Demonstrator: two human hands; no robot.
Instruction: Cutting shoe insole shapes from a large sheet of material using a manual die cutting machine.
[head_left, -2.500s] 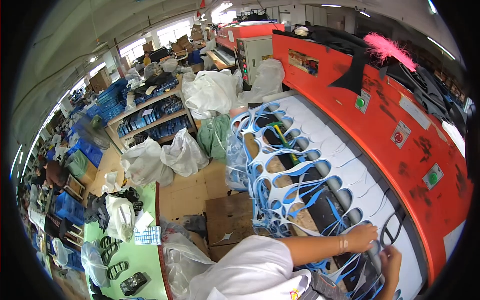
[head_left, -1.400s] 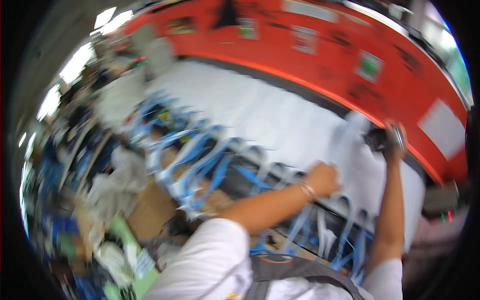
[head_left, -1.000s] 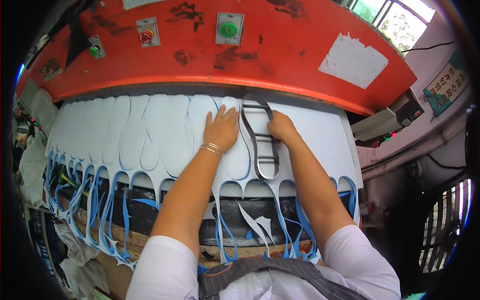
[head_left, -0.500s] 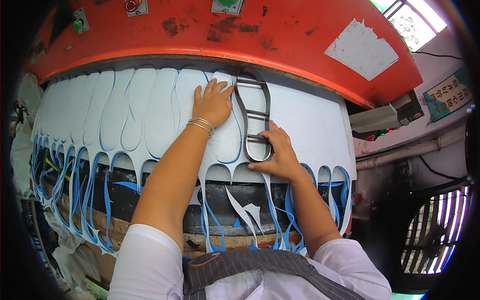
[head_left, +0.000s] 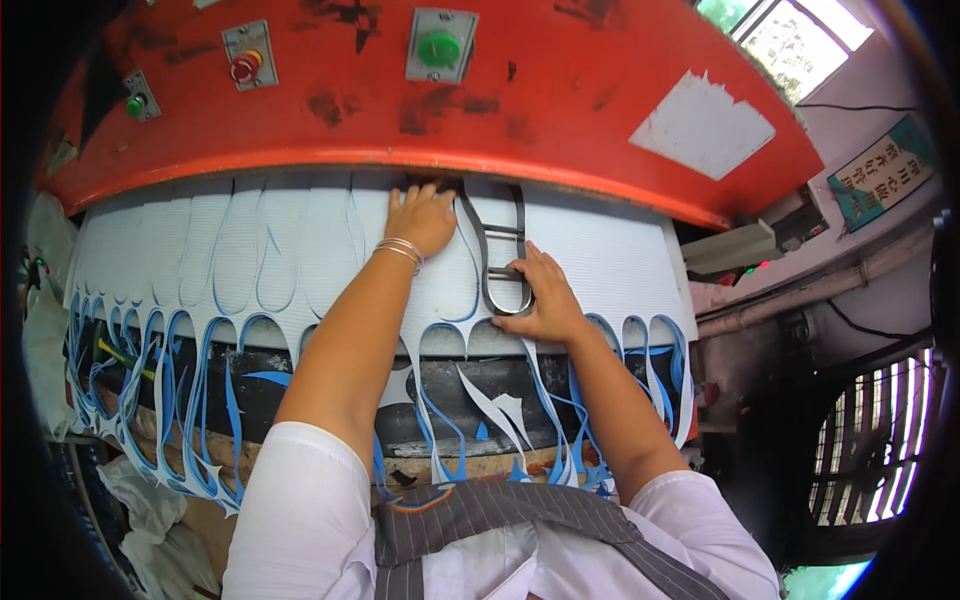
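A dark metal cutting die [head_left: 488, 262], shaped like a shoe sole with crossbars, stands on a white ribbed sheet [head_left: 600, 260]. My right hand [head_left: 548, 300] grips its near end, the thumb at the rounded tip and the fingers along the right side. My left hand [head_left: 420, 220], with bracelets at the wrist, lies flat on the sheet just left of the die, its fingers apart. Its fingertips reach the red machine's lower edge, which hides the die's far end. Sole-shaped cut outlines run across the sheet left of the die.
A red machine beam [head_left: 360, 110] overhangs the sheet's far side, bearing a green button [head_left: 438, 48] and a red knob [head_left: 245, 67]. Blue-and-white offcut strips [head_left: 160, 400] hang over the near edge. White scraps [head_left: 490, 405] lie on the black surface. A fan [head_left: 865, 440] stands at right.
The view has shifted, so more of the red machine shows. Its edge now covers the die's far end. Both hands keep nearly the same places beside the die.
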